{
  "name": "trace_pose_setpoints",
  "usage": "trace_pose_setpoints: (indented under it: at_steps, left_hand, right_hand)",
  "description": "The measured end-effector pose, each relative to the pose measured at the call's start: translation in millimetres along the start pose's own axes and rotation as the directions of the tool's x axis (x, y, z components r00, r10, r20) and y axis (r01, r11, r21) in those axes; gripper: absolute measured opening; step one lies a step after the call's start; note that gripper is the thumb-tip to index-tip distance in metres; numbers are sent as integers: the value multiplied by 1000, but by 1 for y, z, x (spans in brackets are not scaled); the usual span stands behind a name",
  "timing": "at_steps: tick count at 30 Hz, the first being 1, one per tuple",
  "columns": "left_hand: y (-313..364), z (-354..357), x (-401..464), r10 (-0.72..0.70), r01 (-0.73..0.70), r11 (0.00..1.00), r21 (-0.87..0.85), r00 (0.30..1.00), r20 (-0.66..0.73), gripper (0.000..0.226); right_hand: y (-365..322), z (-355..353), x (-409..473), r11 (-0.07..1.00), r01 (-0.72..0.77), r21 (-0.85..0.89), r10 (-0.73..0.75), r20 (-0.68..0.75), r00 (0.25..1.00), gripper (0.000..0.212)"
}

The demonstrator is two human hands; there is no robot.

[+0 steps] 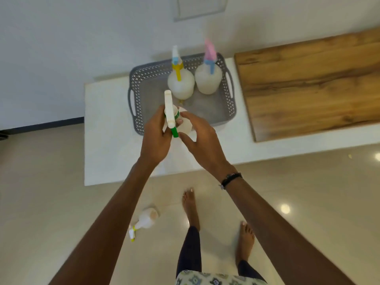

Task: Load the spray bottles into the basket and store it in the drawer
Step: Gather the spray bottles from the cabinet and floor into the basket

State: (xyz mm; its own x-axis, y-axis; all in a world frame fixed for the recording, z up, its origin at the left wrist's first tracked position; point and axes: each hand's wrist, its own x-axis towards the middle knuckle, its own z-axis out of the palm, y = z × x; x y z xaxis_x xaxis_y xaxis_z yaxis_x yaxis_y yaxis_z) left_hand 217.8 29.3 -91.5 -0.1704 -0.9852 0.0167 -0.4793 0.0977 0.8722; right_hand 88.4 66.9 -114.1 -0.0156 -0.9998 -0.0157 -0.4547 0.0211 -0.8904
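Observation:
A grey perforated basket (230, 103) stands on a white low table (111, 140). Two white spray bottles stand upright in its far half: one with a yellow and blue head (181, 83), one with a pink and blue head (208, 79). Over the basket's near edge I hold a third white bottle with a white and green spray head (170, 112). My left hand (156, 138) grips its neck and trigger. My right hand (202, 140) touches the bottle's body, fingers spread around it. A fourth bottle with a yellow collar (144, 222) lies on its side on the floor.
A wooden top (312, 85) adjoins the white table on the right. A white wall rises behind. The glossy beige floor (308, 192) shows my bare feet near the table's front edge. No drawer is visible.

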Motion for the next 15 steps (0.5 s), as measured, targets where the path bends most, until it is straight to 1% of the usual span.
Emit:
trace_pose_setpoints:
  at_steps: [4, 8, 11, 15]
  left_hand:
    - [-28, -33, 48, 7, -6, 1000, 29, 1000, -16, 29]
    - [-62, -50, 87, 4, -2, 999, 52, 1000, -27, 40]
    - [-90, -53, 114, -14, 17, 998, 63, 999, -46, 37]
    - [-112, -50, 140, -60, 62, 997, 48, 998, -37, 31]
  right_hand:
    - [-6, 44, 57, 1000, 8, 15, -8, -52, 999, 47]
    - [-3, 80, 107, 1000, -28, -12, 27, -55, 998, 43]
    - [1, 98, 135, 998, -59, -3, 59, -41, 997, 43]
    - [10, 109, 158, 993, -117, -30, 115, -39, 993, 46]
